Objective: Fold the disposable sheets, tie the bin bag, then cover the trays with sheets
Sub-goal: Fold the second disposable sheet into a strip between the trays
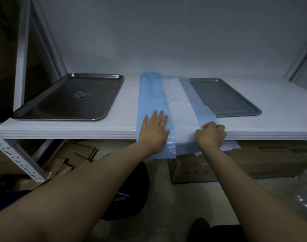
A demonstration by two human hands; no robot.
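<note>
I see a white bench (pixel 79 130) with a shiny steel tray (pixel 61 102) at its left end, close to the rack's perforated upright (pixel 21 67). A duller grey tray (pixel 227 100) sits right of the middle. Under the bench are a cardboard box (pixel 254 159) and flattened cardboard (pixel 70 158). Between my arms is a dark shape on the floor (pixel 131 189) that I cannot identify.

The blue-and-white disposable sheet (pixel 177 105) lies folded in a long band between the trays, running from the back of the bench to its front edge and hanging over that edge. Its right blue strip overlaps the grey tray's left rim.

My left hand (pixel 154 130) lies flat with its fingers spread, pressing the sheet's left blue fold at the front edge. My right hand (pixel 211 135) is curled there too, pinching the right blue strip.
</note>
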